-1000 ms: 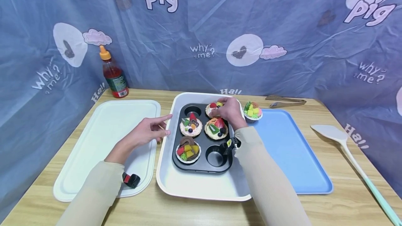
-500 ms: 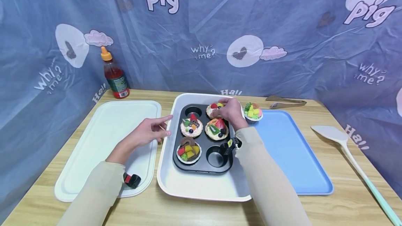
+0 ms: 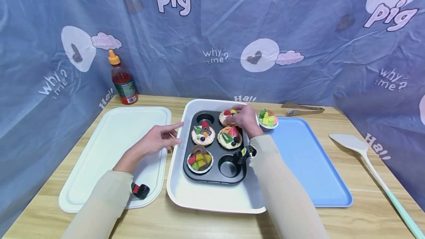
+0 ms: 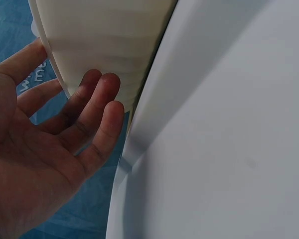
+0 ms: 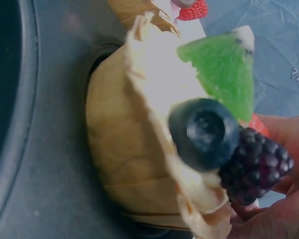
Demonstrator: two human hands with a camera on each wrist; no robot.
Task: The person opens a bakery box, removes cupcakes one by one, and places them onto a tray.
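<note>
Evidently, a tart (image 3: 225, 114) is pinched by the right hand (image 3: 245, 118) in the far right corner of the pan (image 3: 215, 149), while the left hand (image 3: 156, 139) is held half-spread, gripping nothing, beside the white tray (image 3: 216, 199). Pressure should be kept light.

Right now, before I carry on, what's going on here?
A person's right grip holds a small fruit tart at the far-right corner of a dark muffin tin; whether it is seated is hidden. The left grip is at the left edge of the deep white tray. Three other desserts sit in the tin, two cups are vacant, and a cupcake stands by the blue tray.
</note>
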